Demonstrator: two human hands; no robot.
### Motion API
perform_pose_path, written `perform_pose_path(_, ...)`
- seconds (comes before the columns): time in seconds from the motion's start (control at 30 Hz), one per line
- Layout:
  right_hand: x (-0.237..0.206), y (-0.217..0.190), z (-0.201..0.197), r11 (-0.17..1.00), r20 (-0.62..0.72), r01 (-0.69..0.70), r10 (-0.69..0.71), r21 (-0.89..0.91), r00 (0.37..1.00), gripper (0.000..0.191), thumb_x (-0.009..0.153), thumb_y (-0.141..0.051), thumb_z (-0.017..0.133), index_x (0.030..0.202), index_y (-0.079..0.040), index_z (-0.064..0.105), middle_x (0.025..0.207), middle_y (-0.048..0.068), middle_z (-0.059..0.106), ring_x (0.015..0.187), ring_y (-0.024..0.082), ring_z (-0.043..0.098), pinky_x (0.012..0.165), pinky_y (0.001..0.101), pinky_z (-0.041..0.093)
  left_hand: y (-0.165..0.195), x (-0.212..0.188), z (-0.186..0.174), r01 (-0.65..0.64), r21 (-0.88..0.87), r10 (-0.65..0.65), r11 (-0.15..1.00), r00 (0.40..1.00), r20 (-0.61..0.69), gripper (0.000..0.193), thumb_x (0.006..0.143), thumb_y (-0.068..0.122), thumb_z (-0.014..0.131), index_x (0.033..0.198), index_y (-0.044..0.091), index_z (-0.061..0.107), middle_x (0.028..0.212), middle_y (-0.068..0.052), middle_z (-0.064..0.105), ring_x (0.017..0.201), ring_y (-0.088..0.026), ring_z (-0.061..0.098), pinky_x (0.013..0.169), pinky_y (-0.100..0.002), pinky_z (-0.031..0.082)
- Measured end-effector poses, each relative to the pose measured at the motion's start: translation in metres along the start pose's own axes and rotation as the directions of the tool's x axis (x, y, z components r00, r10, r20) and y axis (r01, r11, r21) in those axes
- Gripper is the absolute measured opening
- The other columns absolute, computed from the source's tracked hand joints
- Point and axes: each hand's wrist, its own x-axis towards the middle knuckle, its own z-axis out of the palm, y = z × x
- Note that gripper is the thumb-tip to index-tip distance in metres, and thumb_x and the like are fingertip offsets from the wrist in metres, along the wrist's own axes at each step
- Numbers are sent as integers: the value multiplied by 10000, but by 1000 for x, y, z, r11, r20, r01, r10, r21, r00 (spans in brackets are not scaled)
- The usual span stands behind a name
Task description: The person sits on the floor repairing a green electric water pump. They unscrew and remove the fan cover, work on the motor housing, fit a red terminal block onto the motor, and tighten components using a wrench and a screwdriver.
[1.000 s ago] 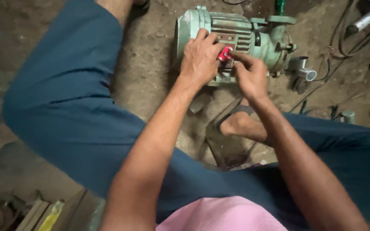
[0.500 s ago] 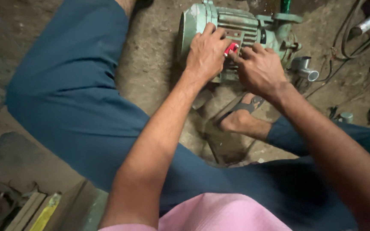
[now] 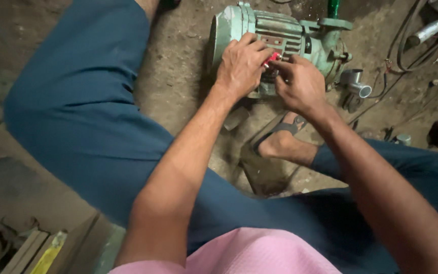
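Green motor pump (image 3: 285, 35) on the dirt floor, far centre, long axis left–right. Left hand (image 3: 242, 63) and right hand (image 3: 300, 83) meet on its near side, fingers closed around a small red part (image 3: 271, 59).

Light: dim and soft, brightest on the green motor (image 3: 280, 35) and dirt floor (image 3: 178, 66) at the top.
Shadows: deep at the left edge and lower corners.
Glare: a small shine on the metal pipe fitting (image 3: 357, 83).
Sharpness: slight blur; near forearms softest.
Edges: mild wide-angle stretch.
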Motion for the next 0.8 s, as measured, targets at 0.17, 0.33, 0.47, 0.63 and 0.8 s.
perform_pose_path(0.17, 5, 6, -1, 995, -15, 88, -88, -46, 996, 376, 882, -180, 665, 1246, -179, 761, 999, 161, 644, 952, 390, 633, 771, 493, 520, 3, 4, 3, 57, 49, -58, 997, 998, 6, 264, 738, 41, 754, 989, 123, 748, 1008, -26, 686, 1081, -287, 595, 813, -449, 501)
perform_pose_path(0.33, 10, 8, 12, 990, 9, -34, 33, 137, 999, 337, 958, -192, 613, 1256, -118, 753, 965, 174, 660, 851, 343, 666, 730, 459, 517, 7, 4, 1, 62, 81, -60, 995, 998, -38, 257, 686, 22, 733, 933, 94, 741, 1020, -49, 674, 1089, -294, 591, 807, -442, 498)
perform_pose_path(0.47, 15, 0, 25, 468, 283, -523, 490, 713, 824, 338, 985, -221, 546, 1237, -60, 703, 790, 29, 642, 636, 143, 564, 526, 323, 384, 8, 6, -3, 72, 63, -71, 995, 997, -19, 252, 677, 38, 738, 922, 94, 748, 1042, -70, 666, 1092, -293, 583, 809, -448, 491)
perform_pose_path(0.63, 14, -1, 28, 40, 422, -527, 551, 849, 720, 407, 891, -133, 531, 1236, -92, 744, 685, -38, 559, 528, 77, 449, 409, 259, 300, 7, 10, -2, 78, 64, -77, 995, 997, -8, 258, 644, 13, 725, 885, 103, 749, 1037, -65, 668, 1109, -295, 577, 807, -449, 490)
perform_pose_path(0.8, 3, 2, 16, 888, -304, 13, 144, 460, 942, 321, 949, -76, 534, 1218, -80, 709, 1032, 57, 723, 890, 159, 707, 779, 342, 559, 7, 7, 1, 90, 40, -89, 995, 996, -17, 227, 726, 33, 745, 934, 121, 761, 1062, -66, 672, 1124, -304, 566, 809, -473, 486)
